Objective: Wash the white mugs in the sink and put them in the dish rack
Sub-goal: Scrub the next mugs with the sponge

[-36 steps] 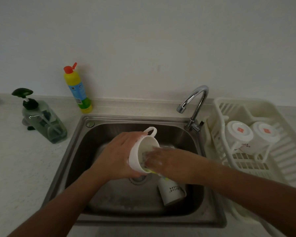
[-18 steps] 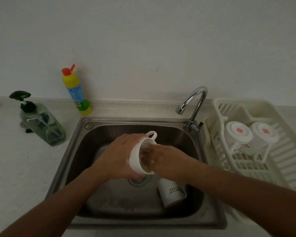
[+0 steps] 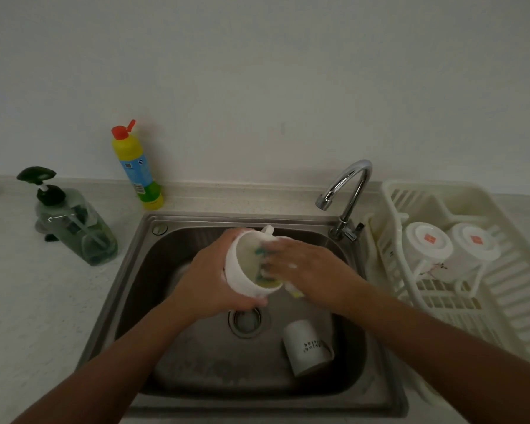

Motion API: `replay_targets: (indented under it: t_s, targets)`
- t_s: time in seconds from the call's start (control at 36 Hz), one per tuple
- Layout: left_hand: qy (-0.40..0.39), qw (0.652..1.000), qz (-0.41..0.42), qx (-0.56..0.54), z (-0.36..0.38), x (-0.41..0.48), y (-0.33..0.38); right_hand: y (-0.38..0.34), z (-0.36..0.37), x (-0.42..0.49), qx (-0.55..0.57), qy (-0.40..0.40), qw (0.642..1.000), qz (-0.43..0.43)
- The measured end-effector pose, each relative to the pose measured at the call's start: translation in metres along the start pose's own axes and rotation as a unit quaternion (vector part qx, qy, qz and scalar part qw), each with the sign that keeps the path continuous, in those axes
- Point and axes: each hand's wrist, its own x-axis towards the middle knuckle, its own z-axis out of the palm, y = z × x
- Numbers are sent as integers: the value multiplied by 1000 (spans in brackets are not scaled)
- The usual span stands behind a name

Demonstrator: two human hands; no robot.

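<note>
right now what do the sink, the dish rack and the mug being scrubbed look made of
Sink: brushed stainless steel, grey with soft reflections.
Dish rack: cream moulded plastic, matte, slatted ribs.
Mug in the left hand: likely glazed white ceramic, with thick smooth walls; the dim light leaves it open.

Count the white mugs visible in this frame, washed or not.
4. One in the left hand over the sink, being scrubbed; one lying on the sink floor; two upturned in the dish rack. None seem hidden.
</note>
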Motion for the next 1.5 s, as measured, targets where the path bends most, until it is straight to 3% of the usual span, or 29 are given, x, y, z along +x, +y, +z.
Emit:
replay_targets:
  t_s: [0.06, 0.08, 0.14, 0.19, 0.22, 0.33, 0.39, 0.44, 0.5, 0.53, 0.64, 0.75, 0.89, 0.94, 1.11, 1.25, 1.39, 1.5]
  targets:
    - [31, 998, -44, -45, 2, 0, -4, -4, 5, -2, 111, 70, 985, 112]
    - [43, 994, -71, -65, 4, 0, -5, -9, 6, -1, 192, 110, 959, 178]
    - [70, 983, -130, -113, 10, 3, -6, -22, 10, 4, 341, 196, 874, 285]
    - [100, 965, -178, -166, 17, 6, -6, -37, 16, 11, 384, 253, 803, 380]
    - [122, 953, -199, -196, 21, 8, -8, -42, 19, 14, 375, 261, 791, 408]
    - [200, 897, -241, -313, 24, 12, -15, -63, 27, 17, 432, 224, 757, 436]
    - [201, 888, -245, -334, 23, 12, -15, -74, 28, 18, 495, 208, 730, 423]
    - [194, 892, -243, -327, 23, 10, -12, -81, 26, 24, 569, 221, 670, 424]
    - [184, 914, -222, -284, 26, 4, -6, -82, 21, 33, 623, 255, 596, 438]
    - [180, 927, -206, -257, 28, 1, -2, -81, 19, 37, 627, 269, 575, 451]
    - [184, 958, -138, -170, 34, -7, 5, -83, 14, 39, 580, 277, 592, 487]
    - [207, 964, -115, -118, 29, -6, 3, -88, 15, 34, 588, 243, 570, 520]
    - [127, 986, -48, -102, 38, -20, 7, -67, 5, 32, 603, 229, 481, 594]
    - [122, 986, -43, -104, 40, -22, 5, -64, 0, 30, 614, 224, 466, 597]
    - [146, 982, -40, -108, 34, -24, 1, -73, 5, 28, 618, 228, 486, 575]
    - [122, 985, -23, -121, 42, -29, 3, -85, 8, 23, 604, 239, 457, 607]
    - [143, 982, -45, -116, 37, -26, -3, -92, 6, 27, 597, 235, 481, 597]
    - [105, 988, -13, -108, 37, -32, 0, -87, 3, 28, 593, 229, 437, 637]
